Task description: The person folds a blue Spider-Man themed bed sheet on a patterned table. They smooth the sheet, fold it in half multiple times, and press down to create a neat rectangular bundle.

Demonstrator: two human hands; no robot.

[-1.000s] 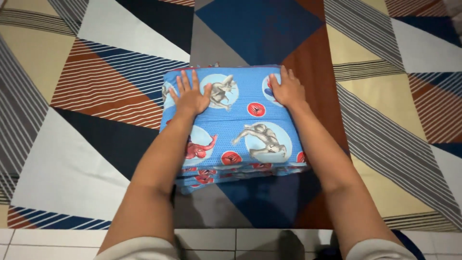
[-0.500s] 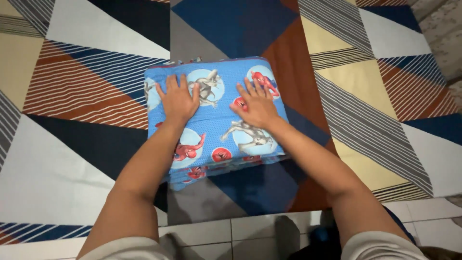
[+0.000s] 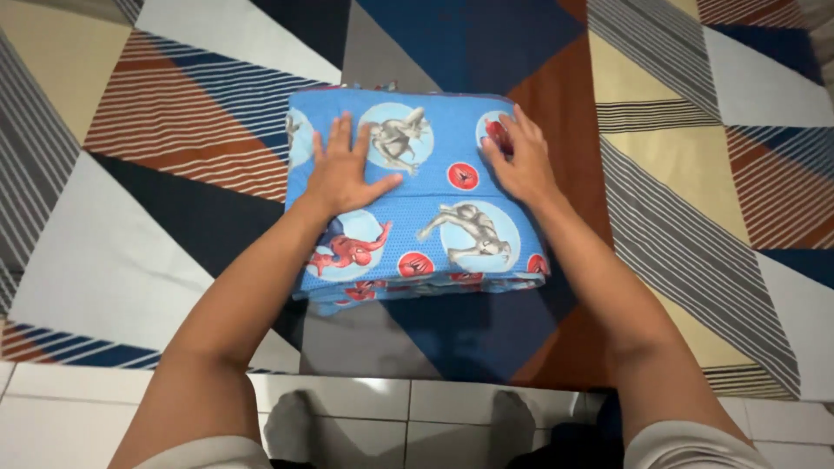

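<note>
Both hands, left (image 3: 346,178) and right (image 3: 521,165), flat and open on sheet (image 3: 417,200), gripping nothing; folded into a neat stack, apparently only smoothing left.

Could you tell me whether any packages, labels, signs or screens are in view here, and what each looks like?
None in view: no package, label, sign or screen.
Nearest thing: a folded blue cloth printed with round figure pictures and red discs, lying on a patterned sheet with both hands flat on it.
</note>
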